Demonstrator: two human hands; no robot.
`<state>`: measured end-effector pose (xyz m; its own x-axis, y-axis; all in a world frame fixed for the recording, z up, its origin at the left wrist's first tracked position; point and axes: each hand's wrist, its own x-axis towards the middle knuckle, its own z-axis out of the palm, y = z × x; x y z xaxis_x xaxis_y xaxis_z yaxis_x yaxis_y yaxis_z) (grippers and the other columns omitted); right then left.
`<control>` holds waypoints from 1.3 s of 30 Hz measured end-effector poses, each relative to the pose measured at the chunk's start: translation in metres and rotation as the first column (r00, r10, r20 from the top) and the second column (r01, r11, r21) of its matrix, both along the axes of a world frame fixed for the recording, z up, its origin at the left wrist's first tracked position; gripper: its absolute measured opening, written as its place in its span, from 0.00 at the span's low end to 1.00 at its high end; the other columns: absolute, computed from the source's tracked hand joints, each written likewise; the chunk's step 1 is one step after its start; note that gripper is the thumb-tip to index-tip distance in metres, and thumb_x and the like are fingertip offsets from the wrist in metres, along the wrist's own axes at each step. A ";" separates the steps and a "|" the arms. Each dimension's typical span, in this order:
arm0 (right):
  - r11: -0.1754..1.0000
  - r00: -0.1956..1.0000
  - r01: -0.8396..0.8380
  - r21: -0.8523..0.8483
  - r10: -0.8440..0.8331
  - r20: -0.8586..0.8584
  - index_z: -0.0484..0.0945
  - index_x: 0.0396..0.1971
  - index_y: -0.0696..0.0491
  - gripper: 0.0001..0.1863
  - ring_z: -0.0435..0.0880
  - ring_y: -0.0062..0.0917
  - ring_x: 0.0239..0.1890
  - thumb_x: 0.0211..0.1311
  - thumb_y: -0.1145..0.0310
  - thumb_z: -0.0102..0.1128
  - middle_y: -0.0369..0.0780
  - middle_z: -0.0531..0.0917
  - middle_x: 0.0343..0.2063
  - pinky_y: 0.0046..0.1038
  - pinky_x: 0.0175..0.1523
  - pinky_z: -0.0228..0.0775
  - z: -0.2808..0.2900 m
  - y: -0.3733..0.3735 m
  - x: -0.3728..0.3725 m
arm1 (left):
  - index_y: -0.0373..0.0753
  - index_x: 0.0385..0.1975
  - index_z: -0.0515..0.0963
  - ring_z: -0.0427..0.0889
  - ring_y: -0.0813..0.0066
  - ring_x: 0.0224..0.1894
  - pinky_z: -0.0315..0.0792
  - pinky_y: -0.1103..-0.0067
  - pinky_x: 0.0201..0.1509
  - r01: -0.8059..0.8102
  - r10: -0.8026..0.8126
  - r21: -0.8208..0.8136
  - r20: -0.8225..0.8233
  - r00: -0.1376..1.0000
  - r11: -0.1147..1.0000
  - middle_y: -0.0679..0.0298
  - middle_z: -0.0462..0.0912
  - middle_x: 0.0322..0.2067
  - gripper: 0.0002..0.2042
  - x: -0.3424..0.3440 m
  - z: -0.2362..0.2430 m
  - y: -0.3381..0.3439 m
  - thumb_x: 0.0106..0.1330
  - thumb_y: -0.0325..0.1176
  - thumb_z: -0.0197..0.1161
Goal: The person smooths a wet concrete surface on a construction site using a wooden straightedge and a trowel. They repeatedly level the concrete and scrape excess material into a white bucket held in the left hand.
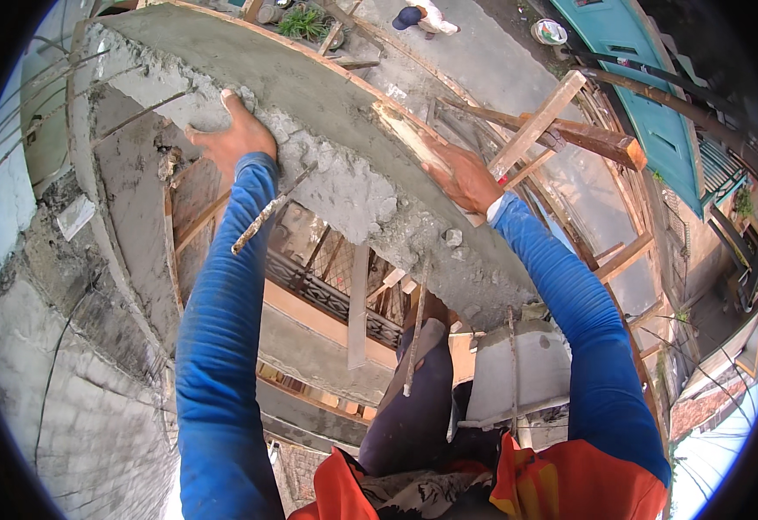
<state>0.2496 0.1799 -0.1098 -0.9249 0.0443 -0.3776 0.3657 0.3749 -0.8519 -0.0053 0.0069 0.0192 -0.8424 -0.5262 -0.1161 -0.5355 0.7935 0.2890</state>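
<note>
My left hand (236,139) rests at the rough near edge of a fresh grey concrete slab (318,82), its thumb and fingers spread and nothing held. Across the slab, my right hand (461,178) is wrapped over a short, mortar-smeared wooden board (403,130), which lies against the smoothed surface near the far rim. The board's underside and part of my right fingers are hidden. Between my arms the slab's lumpy broken edge (344,186) shows. A mortar-crusted steel bar (266,217) juts out beside my left forearm.
More bars (418,334) stick out toward me. Timber formwork (370,100) edges the slab; a wooden prop and a beam (587,139) stand beyond my right hand. Far below, a person in a dark cap (409,17) is on the pavement, near a white bucket (549,33). Openings drop away below the slab.
</note>
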 end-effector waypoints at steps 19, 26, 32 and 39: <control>0.999 0.998 0.017 -0.030 -0.015 0.060 0.62 0.74 0.49 0.31 0.76 0.50 0.63 0.77 0.55 0.52 0.54 0.77 0.62 0.43 0.71 0.65 -0.032 0.003 -0.060 | 0.38 0.78 0.41 0.68 0.41 0.69 0.65 0.57 0.71 0.030 -0.031 0.009 0.016 0.999 0.999 0.39 0.62 0.71 0.53 0.000 -0.005 0.014 0.63 0.68 0.55; 0.999 0.996 -0.011 -0.053 0.006 -0.090 0.64 0.72 0.49 0.30 0.71 0.51 0.66 0.74 0.59 0.55 0.53 0.73 0.65 0.44 0.72 0.63 0.008 0.001 -0.020 | 0.39 0.78 0.41 0.69 0.41 0.68 0.65 0.57 0.72 -0.009 0.010 -0.027 0.013 1.000 1.000 0.39 0.62 0.70 0.52 -0.002 -0.004 -0.001 0.64 0.68 0.54; 0.999 1.000 -0.005 -0.042 0.007 0.027 0.63 0.73 0.47 0.30 0.74 0.47 0.65 0.75 0.58 0.55 0.52 0.73 0.65 0.43 0.71 0.64 -0.020 0.003 -0.048 | 0.40 0.78 0.40 0.70 0.40 0.67 0.66 0.55 0.71 0.037 -0.037 0.011 0.023 0.999 0.999 0.38 0.63 0.69 0.52 0.004 -0.003 0.012 0.64 0.68 0.54; 0.998 0.981 -0.049 -0.026 0.043 -0.190 0.61 0.74 0.48 0.31 0.78 0.46 0.60 0.75 0.58 0.55 0.51 0.78 0.61 0.41 0.67 0.69 0.016 -0.004 -0.037 | 0.40 0.78 0.40 0.70 0.41 0.67 0.65 0.55 0.71 0.014 -0.013 -0.015 0.017 1.000 1.000 0.37 0.62 0.70 0.52 0.000 -0.001 -0.001 0.64 0.68 0.55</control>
<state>0.2128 0.1758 -0.0933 -0.9805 -0.0089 -0.1964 0.1801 0.3603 -0.9153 -0.0051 0.0057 0.0178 -0.8474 -0.5166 -0.1225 -0.5295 0.8051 0.2675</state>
